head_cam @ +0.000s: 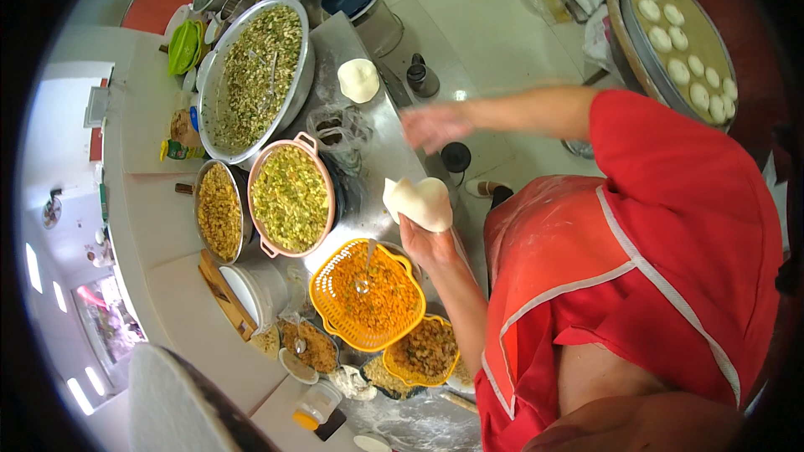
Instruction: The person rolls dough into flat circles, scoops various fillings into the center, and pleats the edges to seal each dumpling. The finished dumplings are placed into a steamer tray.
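A thin round of white dough drapes over the fingers of one hand, the lower one in the picture, which I take as my left hand. My right hand, blurred, is stretched out over the edge of the metal table with nothing seen in it. Another flat round of dough lies on the table beyond it. Beside my left hand stands a yellow plastic basket of chopped orange filling, with a metal spoon in it. A pink basin of yellow-green filling is farther off.
A large metal bowl of chopped filling with a utensil stands on the metal table. A smaller yellow basket holds brown filling. Filled buns sit on a round tray at the upper right. A dark bottle stands past the table edge.
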{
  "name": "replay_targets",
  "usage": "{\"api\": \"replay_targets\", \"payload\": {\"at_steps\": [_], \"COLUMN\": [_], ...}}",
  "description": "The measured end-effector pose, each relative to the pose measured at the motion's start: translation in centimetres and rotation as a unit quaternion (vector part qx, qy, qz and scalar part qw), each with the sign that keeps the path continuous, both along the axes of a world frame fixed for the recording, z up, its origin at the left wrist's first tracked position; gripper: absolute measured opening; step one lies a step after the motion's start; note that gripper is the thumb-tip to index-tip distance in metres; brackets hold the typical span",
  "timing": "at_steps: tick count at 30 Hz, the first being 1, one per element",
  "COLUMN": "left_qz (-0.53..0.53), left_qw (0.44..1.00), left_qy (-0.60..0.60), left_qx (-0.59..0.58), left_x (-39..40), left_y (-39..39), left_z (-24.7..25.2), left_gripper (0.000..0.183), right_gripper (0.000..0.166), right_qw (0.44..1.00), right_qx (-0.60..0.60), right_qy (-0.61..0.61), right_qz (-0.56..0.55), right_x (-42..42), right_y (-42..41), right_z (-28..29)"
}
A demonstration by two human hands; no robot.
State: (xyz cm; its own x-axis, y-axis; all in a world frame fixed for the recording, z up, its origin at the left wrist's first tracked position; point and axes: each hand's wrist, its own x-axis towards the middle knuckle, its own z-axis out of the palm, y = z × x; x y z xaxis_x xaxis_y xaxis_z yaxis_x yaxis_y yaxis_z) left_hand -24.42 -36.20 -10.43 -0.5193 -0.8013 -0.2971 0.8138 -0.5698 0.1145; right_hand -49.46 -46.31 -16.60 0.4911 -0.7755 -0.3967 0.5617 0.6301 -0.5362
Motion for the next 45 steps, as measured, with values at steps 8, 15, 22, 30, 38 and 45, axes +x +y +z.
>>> {"api": "replay_targets", "payload": {"at_steps": [8,15,22,30,38,45], "left_qz": [0.022,0.109,0.344,0.506,0.732,0.751], "left_qw": [0.985,0.973,0.936,0.853,0.658,0.640], "left_qy": [-0.170,-0.186,-0.033,-0.127,-0.095,-0.134], "left_qx": [-0.005,-0.087,-0.064,0.013,-0.151,-0.091], "left_x": [-4.4,-5.1,0.3,-0.1,4.5,6.3], "left_y": [-10.2,-15.1,-17.9,-11.4,1.0,6.9], "left_z": [2.1,5.1,9.1,10.0,13.4,10.8], "left_gripper": [0.053,0.047,0.043,0.056,0.044,0.041], "right_gripper": [0.041,0.028,0.040,0.020,0.022,0.015], "right_qw": [1.000,0.986,0.834,0.691,0.359,0.178], "right_qx": [0.009,-0.007,-0.264,-0.511,-0.831,-0.841], "right_qy": [-0.009,0.062,0.471,0.338,0.191,0.307], "right_qz": [0.007,0.155,0.110,0.383,0.380,0.408], "right_x": [1.4,-2.4,-6.8,3.8,22.3,28.3], "right_y": [1.6,-7.8,-26.8,-22.2,-9.7,-5.5], "right_z": [7.5,10.2,6.0,11.4,13.0,8.9]}}
